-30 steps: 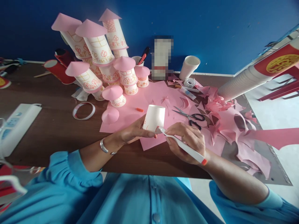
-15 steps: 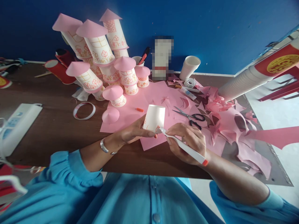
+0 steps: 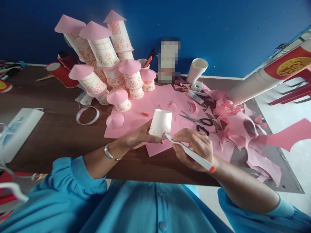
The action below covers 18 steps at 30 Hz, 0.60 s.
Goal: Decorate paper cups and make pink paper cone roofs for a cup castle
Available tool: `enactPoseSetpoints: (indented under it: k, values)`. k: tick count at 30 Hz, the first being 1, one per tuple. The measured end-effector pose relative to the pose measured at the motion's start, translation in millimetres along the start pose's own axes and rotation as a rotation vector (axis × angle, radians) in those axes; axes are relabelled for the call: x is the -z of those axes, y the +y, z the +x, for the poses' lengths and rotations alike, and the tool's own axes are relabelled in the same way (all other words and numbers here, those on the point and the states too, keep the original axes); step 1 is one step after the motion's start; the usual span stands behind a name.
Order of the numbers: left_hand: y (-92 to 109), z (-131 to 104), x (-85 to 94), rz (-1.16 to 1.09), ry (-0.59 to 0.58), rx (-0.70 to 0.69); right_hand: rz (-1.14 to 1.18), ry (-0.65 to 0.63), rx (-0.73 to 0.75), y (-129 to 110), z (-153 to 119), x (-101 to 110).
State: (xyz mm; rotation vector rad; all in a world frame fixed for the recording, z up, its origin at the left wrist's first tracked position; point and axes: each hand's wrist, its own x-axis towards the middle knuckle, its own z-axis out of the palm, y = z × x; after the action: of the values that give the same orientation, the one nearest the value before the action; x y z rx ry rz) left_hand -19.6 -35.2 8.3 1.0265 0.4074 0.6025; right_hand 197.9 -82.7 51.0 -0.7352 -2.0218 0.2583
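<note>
My left hand (image 3: pixel 143 137) is closed around the lower left side of a white paper cup (image 3: pixel 160 122), which has small orange marks near its bottom. In my right hand (image 3: pixel 194 147) is a white marker (image 3: pixel 194 153) with an orange end, gripped like a pen. The marker's tip meets the lower front of the cup. Below both hands lies a pink paper sheet (image 3: pixel 131 131). A small orange marker cap (image 3: pixel 145 114) rests on it, left of the cup. Open scissors (image 3: pixel 198 121) lie just beyond my right hand.
Decorated cup towers (image 3: pixel 107 53) with pink cone roofs stand at the back left. A tape roll (image 3: pixel 87 115) and a power strip (image 3: pixel 20 132) lie to the left. Pink paper scraps (image 3: pixel 243 129), a long cup stack (image 3: pixel 257 76) and shorter stacked cups (image 3: pixel 197 69) occupy the right.
The marker tip has shifted very slightly left and down along the cup's lower edge, with my right hand following. My left hand and the cup stay almost still.
</note>
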Motion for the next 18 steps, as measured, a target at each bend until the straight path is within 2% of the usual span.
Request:
enactPoseSetpoints:
  k: [18]
  values:
    - [3.0,0.4,-2.3,-0.008,-0.001,0.038,0.021,-0.004,0.033,0.8,1.9,0.5]
